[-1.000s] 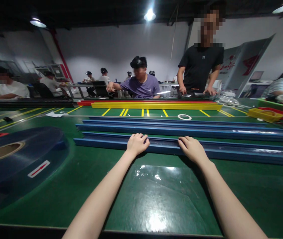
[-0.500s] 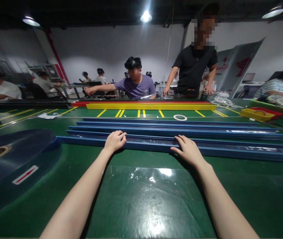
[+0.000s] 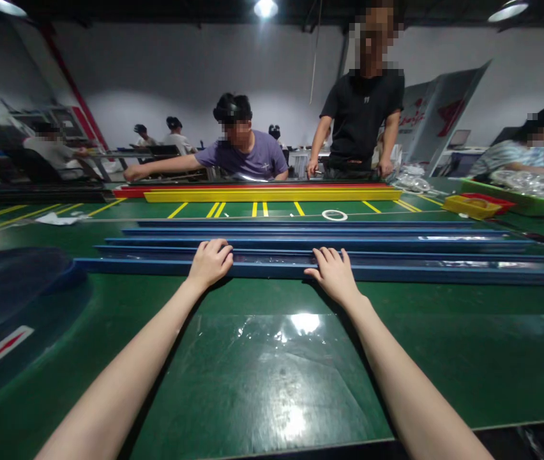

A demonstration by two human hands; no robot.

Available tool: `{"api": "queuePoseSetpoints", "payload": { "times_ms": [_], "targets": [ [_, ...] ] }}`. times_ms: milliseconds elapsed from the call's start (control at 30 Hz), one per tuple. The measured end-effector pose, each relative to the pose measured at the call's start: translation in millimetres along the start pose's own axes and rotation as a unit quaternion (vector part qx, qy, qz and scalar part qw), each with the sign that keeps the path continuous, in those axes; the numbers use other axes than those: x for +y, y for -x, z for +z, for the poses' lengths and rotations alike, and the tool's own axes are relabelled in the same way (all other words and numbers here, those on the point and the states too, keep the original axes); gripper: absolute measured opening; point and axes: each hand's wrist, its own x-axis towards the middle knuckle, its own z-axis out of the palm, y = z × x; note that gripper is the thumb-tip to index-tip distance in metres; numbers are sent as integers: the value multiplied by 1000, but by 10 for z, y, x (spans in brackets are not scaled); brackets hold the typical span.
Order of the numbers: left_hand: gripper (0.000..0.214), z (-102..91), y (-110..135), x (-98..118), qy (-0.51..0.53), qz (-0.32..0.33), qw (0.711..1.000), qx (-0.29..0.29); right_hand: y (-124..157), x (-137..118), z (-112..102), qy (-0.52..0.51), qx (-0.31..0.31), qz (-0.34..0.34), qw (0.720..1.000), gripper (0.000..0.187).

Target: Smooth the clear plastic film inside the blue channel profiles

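My left hand (image 3: 211,260) lies over a long blue plastic channel (image 3: 267,269), the nearest of several. Its fingers are slightly bent across the channel and sit close together. Further right along the same channel rests my right hand (image 3: 336,275). Its fingers are apart on the far side, and the thumb is stretched toward the near wall. Glossy clear film shows inside the channel between the two hands. At the left end, the channel meets a large dark-blue coiled roll (image 3: 18,281) with a red-and-white arrow label (image 3: 1,347). My fingertips are partly hidden by the channel.
More blue channels (image 3: 396,233) lie parallel behind. A clear sheet (image 3: 272,377) covers the table before me. Beyond are a white ring (image 3: 334,215), yellow channels (image 3: 272,195), a yellow tray (image 3: 472,207) and a green bin (image 3: 530,199). Two people work across the table.
The view has shifted to the right and slightly downward, so things appear further left and a little higher. Both hands stay on the near blue channel in nearly the same pose.
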Motion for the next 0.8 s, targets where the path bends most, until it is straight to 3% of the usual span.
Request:
{"api": "queuePoseSetpoints", "payload": {
  "times_ms": [100, 267, 400, 633, 800],
  "targets": [
    [30, 34, -119, 150, 13, 34, 999, -2, -73, -165, 15, -15, 15, 6, 1000, 62],
    [33, 88, -212, 284, 2, 37, 999, -11, -172, -282, 51, -32, 19, 10, 999, 63],
    [35, 97, -103, 131, -12, -2, 1000, -28, -233, -229, 106, -26, 16, 3, 1000, 64],
    [39, 135, 47, -124, -67, -168, 983, -28, -373, -165, 178, -27, -27, -11, 999, 64],
    [41, 235, 0, -146, -83, -182, 979, -31, -414, -163, 171, -36, -51, -10, 998, 65]
  ]
}}
